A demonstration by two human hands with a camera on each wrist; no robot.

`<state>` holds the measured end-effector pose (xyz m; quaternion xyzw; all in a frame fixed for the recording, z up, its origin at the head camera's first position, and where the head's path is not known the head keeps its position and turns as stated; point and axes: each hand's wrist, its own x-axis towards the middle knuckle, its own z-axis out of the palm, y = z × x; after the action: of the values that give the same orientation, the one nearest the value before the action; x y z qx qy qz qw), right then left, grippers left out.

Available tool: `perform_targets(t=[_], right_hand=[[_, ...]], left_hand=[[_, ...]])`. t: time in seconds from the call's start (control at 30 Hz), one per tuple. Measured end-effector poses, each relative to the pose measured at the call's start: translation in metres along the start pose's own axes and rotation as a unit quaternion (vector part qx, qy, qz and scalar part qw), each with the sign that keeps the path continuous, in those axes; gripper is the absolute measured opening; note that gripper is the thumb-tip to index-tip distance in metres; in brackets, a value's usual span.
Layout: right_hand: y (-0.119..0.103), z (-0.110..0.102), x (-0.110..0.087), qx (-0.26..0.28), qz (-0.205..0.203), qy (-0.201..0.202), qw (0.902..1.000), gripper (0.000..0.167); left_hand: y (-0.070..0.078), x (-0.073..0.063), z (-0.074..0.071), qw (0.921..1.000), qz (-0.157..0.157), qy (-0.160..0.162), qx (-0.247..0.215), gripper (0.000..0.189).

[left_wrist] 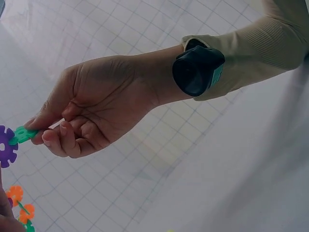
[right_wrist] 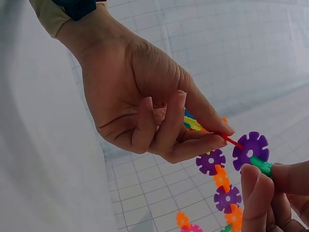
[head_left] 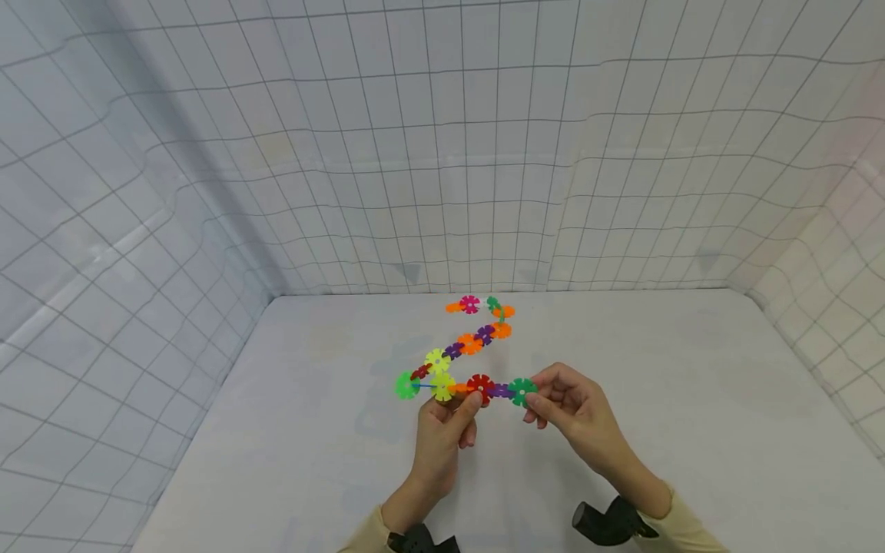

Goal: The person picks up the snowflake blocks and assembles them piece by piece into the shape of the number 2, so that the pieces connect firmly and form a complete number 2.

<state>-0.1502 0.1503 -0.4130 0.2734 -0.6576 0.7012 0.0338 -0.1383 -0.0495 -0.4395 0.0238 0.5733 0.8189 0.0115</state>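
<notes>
A long chain of slotted snowflake discs (head_left: 470, 343) in several colours zigzags over the white table. My left hand (head_left: 437, 445) pinches the red disc (head_left: 480, 388) between thumb and fingers. Just right of it, a purple disc (right_wrist: 250, 151) links the red one to a green disc (head_left: 522, 392) at the chain's near end. The green disc's outer edge is pinched by my right hand (head_left: 581, 418), its other fingers loosely curled. In the left wrist view the right hand (left_wrist: 96, 104) shows large; in the right wrist view the left hand (right_wrist: 140, 101) does.
The chain's far stretch ends past a pink disc (head_left: 470, 305) in an orange disc (head_left: 452, 307). A light green disc (head_left: 406, 385) marks its left bend. White grid-lined sheeting (head_left: 442, 153) rises behind the table (head_left: 311, 461) and along both sides. Each wrist carries a dark camera (head_left: 611, 522).
</notes>
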Motion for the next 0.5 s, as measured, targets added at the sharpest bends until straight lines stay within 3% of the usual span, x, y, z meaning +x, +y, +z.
perform_targets(t=[0.23,0.5], right_hand=[[0.0012,0.0016,-0.0006,-0.003,-0.009,0.000,1.0000,0.014],[0.0037,0.0039,-0.0005,-0.010,-0.018,-0.015,0.9997,0.013]], left_hand=[[0.0012,0.0005,0.0010,1.0000,-0.001,-0.003,0.000,0.015],[0.0022,-0.0002,0.0016,0.9994,-0.008,-0.015,0.030,0.029]])
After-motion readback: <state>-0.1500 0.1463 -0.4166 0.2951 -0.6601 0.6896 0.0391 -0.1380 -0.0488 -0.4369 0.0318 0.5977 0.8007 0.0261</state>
